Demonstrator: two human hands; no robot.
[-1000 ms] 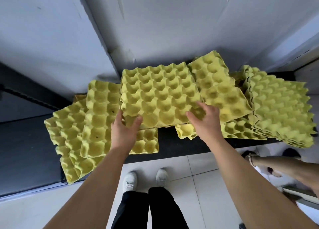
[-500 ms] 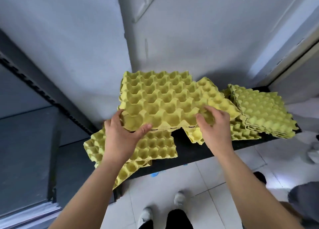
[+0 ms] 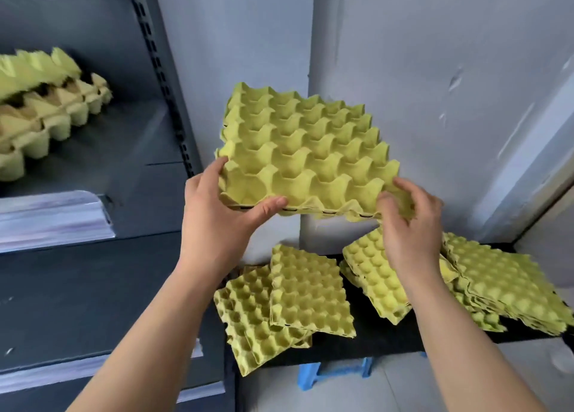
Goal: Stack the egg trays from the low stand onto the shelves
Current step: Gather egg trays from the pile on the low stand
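Head camera: the left hand [image 3: 217, 219] and right hand [image 3: 407, 228] hold a yellow-green egg tray [image 3: 304, 153] in the air before a pale wall. Each hand's fingers and thumb clamp a near corner. Below, loose trays [image 3: 310, 290] lie on the black low stand [image 3: 388, 343]. At left, stacked trays [image 3: 40, 107] sit on a dark shelf [image 3: 124, 138].

Yellow-green egg trays [image 3: 304, 150], perhaps two nested, tilt in mid-air above loose piles [image 3: 279, 306] on the black low stand [image 3: 372, 343]; more trays [image 3: 40, 107] sit on the grey shelves [image 3: 102, 150]
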